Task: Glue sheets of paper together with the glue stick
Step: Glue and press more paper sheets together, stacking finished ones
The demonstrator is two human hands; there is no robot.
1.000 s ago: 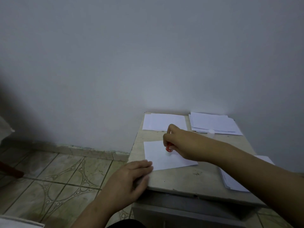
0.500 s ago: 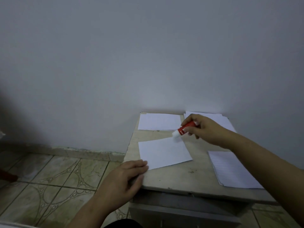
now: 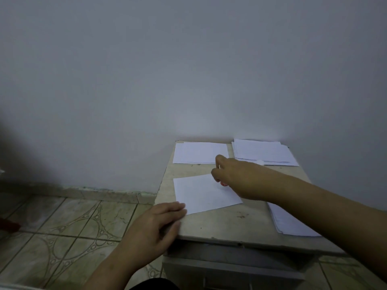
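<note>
A single white sheet (image 3: 201, 192) lies askew on the small table (image 3: 226, 225). My right hand (image 3: 232, 176) grips the red glue stick (image 3: 223, 183), its end down on the sheet's far right part; most of the stick is hidden inside my fist. My left hand (image 3: 161, 225) rests flat at the table's near left corner, fingertips pressing the sheet's near corner. A small white cap (image 3: 260, 162) lies by the back right stack.
A paper stack (image 3: 200, 152) lies at the back left of the table, another stack (image 3: 263, 151) at the back right, and a third (image 3: 291, 222) at the right edge. The wall stands directly behind. Tiled floor (image 3: 69, 222) spreads to the left.
My right hand, which had lifted the glue stick up towards the back stacks, has come back down onto the sheet. My left hand has stayed on the corner.
</note>
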